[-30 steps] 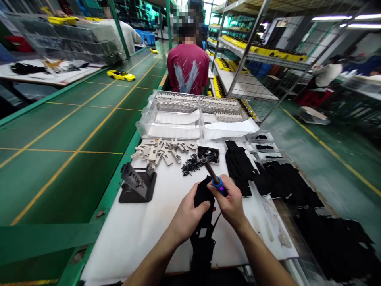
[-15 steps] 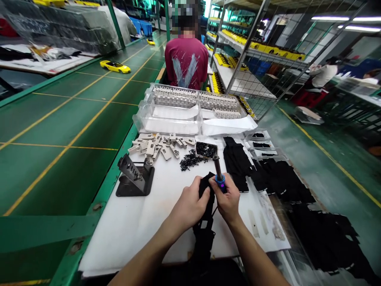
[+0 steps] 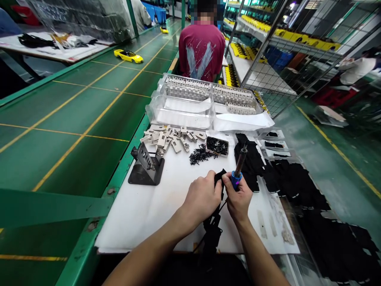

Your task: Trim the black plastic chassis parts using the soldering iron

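Note:
My left hand (image 3: 205,194) is closed round a black fabric strip (image 3: 212,230), whose upper end sticks out above the fingers and whose lower part hangs toward my lap. Close beside it, my right hand (image 3: 239,200) grips a soldering iron (image 3: 238,172) by its blue collar, with the metal tip pointing up and away. The right fingertips reach the strip's upper edge; whether they pinch it I cannot tell. A soldering iron stand (image 3: 145,169) of dark metal is at the table's left. Small black pieces (image 3: 200,155) lie heaped by a box (image 3: 217,146) full of the same.
Beige plastic parts (image 3: 166,137) are scattered behind the stand. A clear tray (image 3: 184,116) holds rows of pale parts. Black fabric pieces (image 3: 300,180) spread along the right. Left runs a green conveyor (image 3: 98,91) with a yellow toy car (image 3: 128,56). A person (image 3: 202,51) sits ahead.
The view has shifted, so the table appears further right. My left hand has turned more over the strip, and the iron in my right hand leans more to the right.

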A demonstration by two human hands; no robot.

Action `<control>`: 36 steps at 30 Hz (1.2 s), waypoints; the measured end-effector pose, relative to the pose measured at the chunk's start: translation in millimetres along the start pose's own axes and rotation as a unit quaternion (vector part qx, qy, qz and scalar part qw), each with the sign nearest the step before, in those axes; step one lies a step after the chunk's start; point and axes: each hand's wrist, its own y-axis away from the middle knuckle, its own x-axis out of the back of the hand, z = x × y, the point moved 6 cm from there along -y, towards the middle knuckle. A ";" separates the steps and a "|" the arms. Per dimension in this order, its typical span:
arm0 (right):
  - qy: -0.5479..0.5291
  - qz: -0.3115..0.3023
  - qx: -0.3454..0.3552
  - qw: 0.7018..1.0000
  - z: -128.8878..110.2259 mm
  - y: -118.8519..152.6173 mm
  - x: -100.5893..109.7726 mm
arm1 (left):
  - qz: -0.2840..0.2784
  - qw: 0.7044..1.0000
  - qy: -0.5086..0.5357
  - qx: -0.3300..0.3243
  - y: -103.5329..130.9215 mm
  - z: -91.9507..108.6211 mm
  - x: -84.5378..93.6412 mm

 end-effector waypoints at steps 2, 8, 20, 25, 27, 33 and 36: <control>0.002 0.005 0.005 1.000 1.2 1.5 0.6 | 0.003 1.000 -0.011 -0.001 0.7 0.7 -1.6; 0.049 0.010 0.050 0.997 -0.6 4.9 1.6 | 0.006 1.000 0.019 0.010 1.5 -1.5 -5.8; 0.037 -0.011 -0.005 0.999 -0.2 7.2 -0.5 | 0.008 0.999 0.045 0.025 4.7 -7.2 -5.4; 0.029 -0.013 -0.009 0.999 -2.3 8.2 -3.6 | 0.007 0.998 0.058 0.020 5.3 -6.6 -4.6; 0.029 -0.015 -0.012 0.999 -1.2 8.0 -4.3 | 0.007 0.998 0.050 0.025 5.0 -6.3 -4.5; 0.039 -0.018 -0.012 0.999 1.5 9.0 -5.7 | 0.011 0.999 0.026 0.028 4.7 -4.0 -4.3; 0.047 -0.001 0.002 0.999 -1.2 10.4 -5.3 | 0.008 1.000 0.019 0.023 5.6 -1.4 -4.2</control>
